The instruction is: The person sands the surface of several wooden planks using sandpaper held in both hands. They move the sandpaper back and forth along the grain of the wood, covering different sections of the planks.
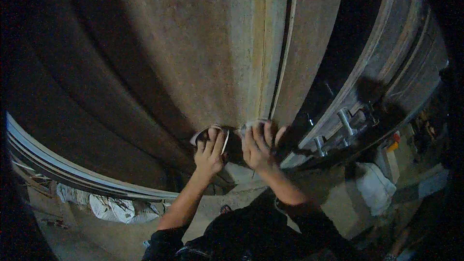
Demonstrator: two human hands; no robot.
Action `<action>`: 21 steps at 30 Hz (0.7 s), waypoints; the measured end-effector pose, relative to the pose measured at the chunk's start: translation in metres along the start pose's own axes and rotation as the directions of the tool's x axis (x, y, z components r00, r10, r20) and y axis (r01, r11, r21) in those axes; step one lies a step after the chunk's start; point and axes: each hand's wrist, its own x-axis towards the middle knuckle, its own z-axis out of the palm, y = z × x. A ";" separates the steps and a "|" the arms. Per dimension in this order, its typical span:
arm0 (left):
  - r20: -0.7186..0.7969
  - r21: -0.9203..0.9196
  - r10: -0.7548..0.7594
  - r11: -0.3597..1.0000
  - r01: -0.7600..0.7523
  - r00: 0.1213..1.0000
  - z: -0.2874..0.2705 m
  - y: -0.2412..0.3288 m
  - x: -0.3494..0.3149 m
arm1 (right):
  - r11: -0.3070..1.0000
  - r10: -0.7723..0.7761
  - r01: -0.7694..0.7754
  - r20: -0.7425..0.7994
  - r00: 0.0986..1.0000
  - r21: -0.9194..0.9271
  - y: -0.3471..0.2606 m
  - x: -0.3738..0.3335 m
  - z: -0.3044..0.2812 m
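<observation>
My left hand point(210, 152) is closed over a dark rounded pad with a pale edge point(194, 140). A thin whitish strip point(226, 141) shows along the right side of those fingers. Just to the right, my right hand point(261, 150) is slightly smeared, its fingers curved over a similar pale-edged pad point(237, 132). Both pads are mostly covered by the fingers, so their exact kind is unclear. The hands are at the near end of long, broad brown-grey boards point(193, 43), which run away from me. A lighter, yellowish board edge point(261, 67) lies beyond my right hand.
Metal clamp-like fittings point(345, 121) stick out at the right. A pale sack point(376, 187) rests on the floor at lower right, and white sacks point(113, 208) lie at lower left. Long pale edges point(87, 166) curve along the left. Dark gaps separate some boards.
</observation>
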 end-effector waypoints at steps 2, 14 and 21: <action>0.136 -0.076 -0.039 0.996 0.049 0.990 -0.005 -0.005 -0.012 | 0.996 0.008 -0.019 0.121 0.993 0.087 0.001 -0.036 0.006; -0.181 0.186 -0.227 0.947 0.260 0.957 -0.035 -0.008 0.153 | 0.990 0.046 -0.036 0.070 0.997 -0.136 0.030 0.155 -0.043; -0.123 0.037 -0.078 0.996 0.083 0.989 -0.020 0.005 0.045 | 0.991 0.129 -0.132 0.114 0.985 0.015 -0.008 0.015 -0.015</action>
